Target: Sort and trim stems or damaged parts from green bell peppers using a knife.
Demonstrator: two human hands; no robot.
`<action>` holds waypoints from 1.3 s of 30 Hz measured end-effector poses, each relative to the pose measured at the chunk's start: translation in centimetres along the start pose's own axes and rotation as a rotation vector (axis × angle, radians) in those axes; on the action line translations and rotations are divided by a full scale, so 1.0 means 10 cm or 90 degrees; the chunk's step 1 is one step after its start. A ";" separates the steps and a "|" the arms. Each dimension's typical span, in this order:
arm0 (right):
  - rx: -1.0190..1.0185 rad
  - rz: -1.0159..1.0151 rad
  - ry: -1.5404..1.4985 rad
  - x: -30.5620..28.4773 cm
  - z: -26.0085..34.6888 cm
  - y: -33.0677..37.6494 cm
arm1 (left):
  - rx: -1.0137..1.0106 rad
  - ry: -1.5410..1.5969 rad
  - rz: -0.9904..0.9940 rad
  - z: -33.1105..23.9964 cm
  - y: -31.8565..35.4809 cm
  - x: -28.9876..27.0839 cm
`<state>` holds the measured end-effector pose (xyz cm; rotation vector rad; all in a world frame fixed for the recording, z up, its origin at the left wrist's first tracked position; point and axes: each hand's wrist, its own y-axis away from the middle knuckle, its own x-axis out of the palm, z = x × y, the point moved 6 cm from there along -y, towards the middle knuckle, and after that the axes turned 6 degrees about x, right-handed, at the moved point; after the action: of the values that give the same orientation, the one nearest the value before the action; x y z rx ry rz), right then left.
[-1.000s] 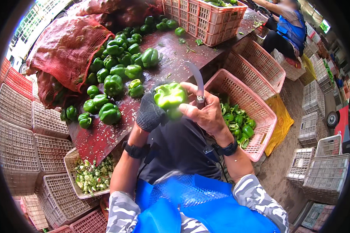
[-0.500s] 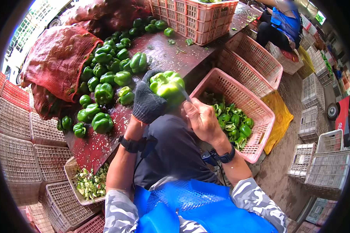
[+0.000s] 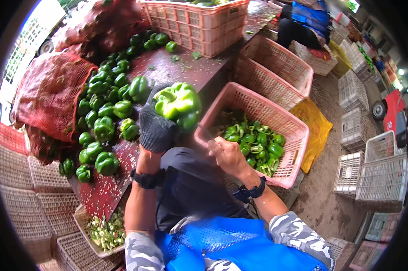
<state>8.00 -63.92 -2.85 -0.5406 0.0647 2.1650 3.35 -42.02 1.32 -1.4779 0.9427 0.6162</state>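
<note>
Left hand (image 3: 158, 125), in a dark glove, has a solid grip on a green pepper (image 3: 181, 105), held up near the table (image 3: 201, 74) edge. Right hand (image 3: 231, 156) is clenched on a knife (image 3: 205, 138), pretty much a blur from here. Loose peppers (image 3: 104, 129) sit beside a red sack (image 3: 50, 99); cut ones (image 3: 258, 145) fill part of the pink crate (image 3: 299, 126) near that right hand.
</note>
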 end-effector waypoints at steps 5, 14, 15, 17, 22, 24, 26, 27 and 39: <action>0.046 -0.007 -0.404 -0.40 -0.12 -0.22 | -0.145 0.155 0.208 0.57 0.95 0.53; -0.030 -0.065 -0.441 -0.77 0.29 -0.14 | -0.190 0.322 0.272 0.19 0.65 0.62; -0.047 -0.080 -0.424 -0.80 0.32 -0.08 | -0.221 0.372 0.268 0.08 0.53 0.61; -0.181 -0.192 -0.204 -0.92 0.46 0.02 | -0.172 0.417 0.291 -0.22 0.20 0.67; -0.252 -0.228 -0.129 -0.92 0.57 0.19 | -0.113 0.767 0.071 -0.78 -0.48 0.65; -0.241 -0.216 -0.131 -0.93 0.59 0.24 | -0.080 0.810 0.087 -0.91 -0.48 0.55; -0.184 -0.172 -0.127 -0.93 0.57 0.26 | -0.061 0.847 0.100 -1.00 -0.41 0.44; -0.211 -0.182 -0.104 -0.97 0.59 0.25 | -0.093 0.772 0.107 -0.99 -0.33 0.39; 0.034 -0.098 -0.274 -1.17 0.21 0.22 | 0.019 0.836 0.197 -1.15 -0.76 0.55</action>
<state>11.59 -73.59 3.41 -0.0387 -0.1493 2.0765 10.94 -54.69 2.57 -1.6632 2.1804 -0.2795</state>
